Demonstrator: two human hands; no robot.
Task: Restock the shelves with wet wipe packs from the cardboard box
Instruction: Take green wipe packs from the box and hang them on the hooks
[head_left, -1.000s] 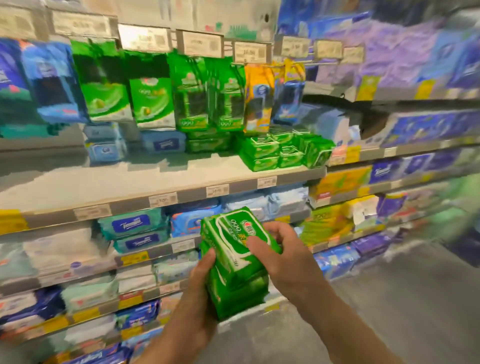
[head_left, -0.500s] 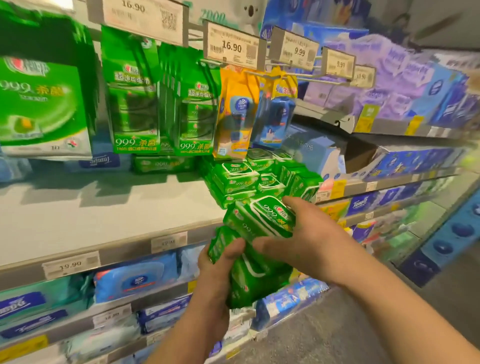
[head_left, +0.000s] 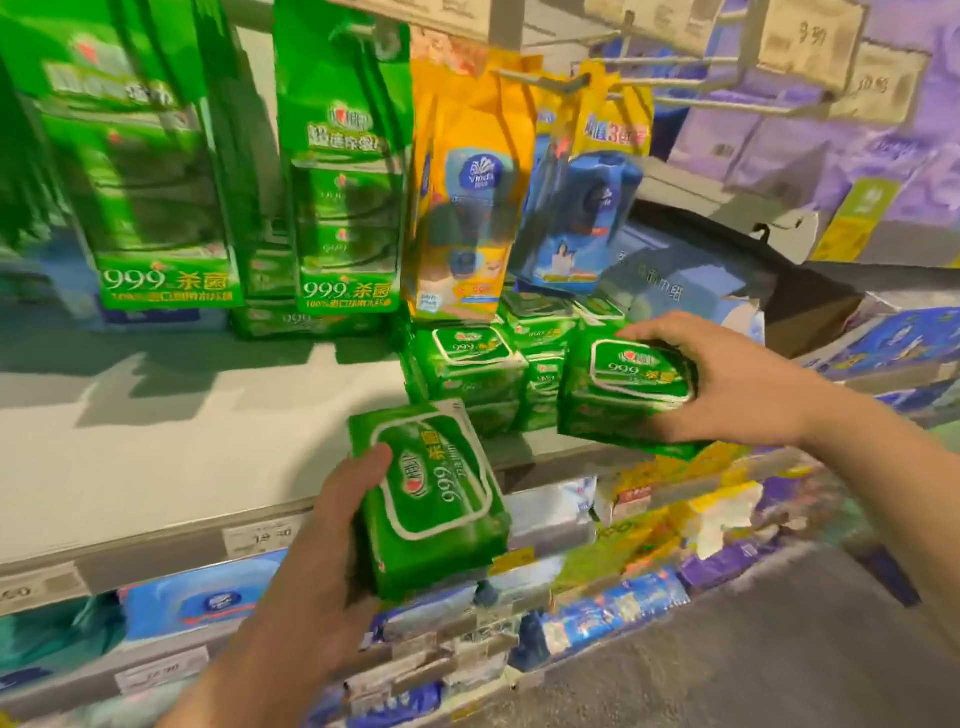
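Note:
My left hand (head_left: 322, 525) grips a green wet wipe pack (head_left: 436, 499) from below and the left, with its thumb on top, just in front of the white shelf's (head_left: 156, 441) front edge. Further right and higher, my right hand (head_left: 727, 384) holds a small stack of green packs (head_left: 618, 395) over the shelf's right end. Behind them, stacked green packs (head_left: 467, 364) sit on the shelf. The cardboard box is out of view.
Tall green refill bags (head_left: 343, 208) and yellow and blue bags (head_left: 467, 208) hang on hooks above the shelf. Blue packs (head_left: 208, 603) fill the lower shelves. Purple packs (head_left: 779, 135) lie at upper right. Grey floor (head_left: 753, 649) at lower right.
The single stack that both hands held has split: my right hand has carried the upper packs up and right to the shelf, and my left keeps the lower pack. The view has closed in.

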